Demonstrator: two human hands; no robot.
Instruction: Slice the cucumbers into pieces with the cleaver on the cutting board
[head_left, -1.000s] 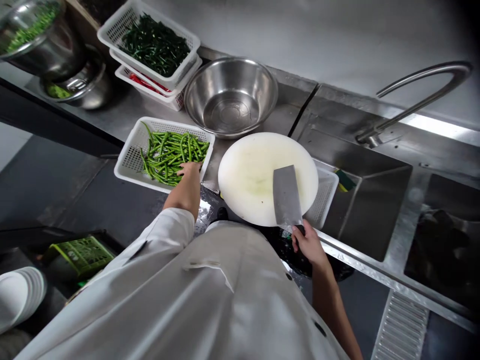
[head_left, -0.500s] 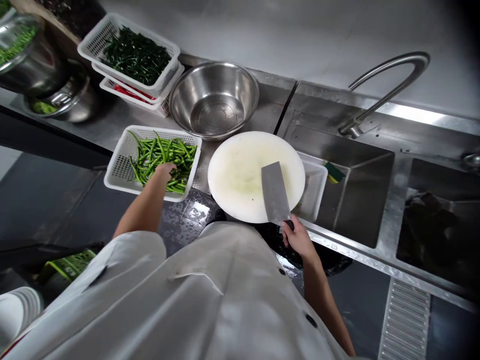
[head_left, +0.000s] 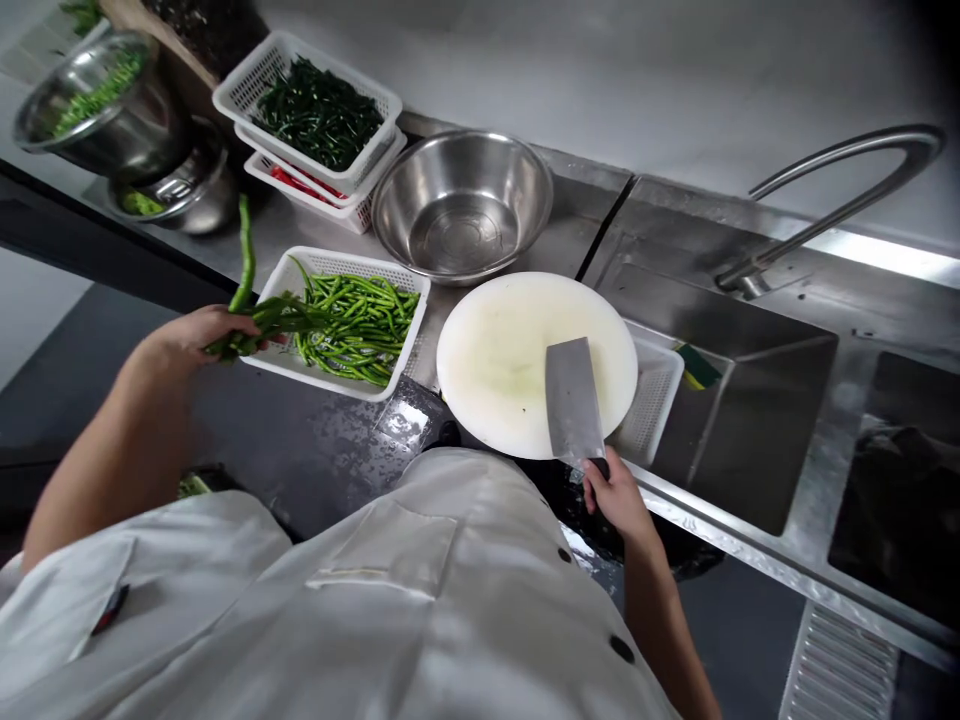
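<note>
My left hand is closed round a bunch of long green chili peppers, held over the left rim of a white perforated basket. One pepper points upward from the grip. Many loose chili peppers still lie in the basket. My right hand grips the dark handle of a cleaver. Its wide blade rests flat, or nearly so, over the right part of a round white cutting board. The board bears pale green stains and a small dark speck.
Behind the board stands a steel bowl. Stacked baskets at back left hold dark green strips and something red. Steel bowls with greens stand farther left. A sink with a curved faucet and a sponge lies right.
My left hand has come up out of the basket and moved left, carrying chili peppers. My right hand keeps the cleaver over the board. The view has shifted slightly left.
</note>
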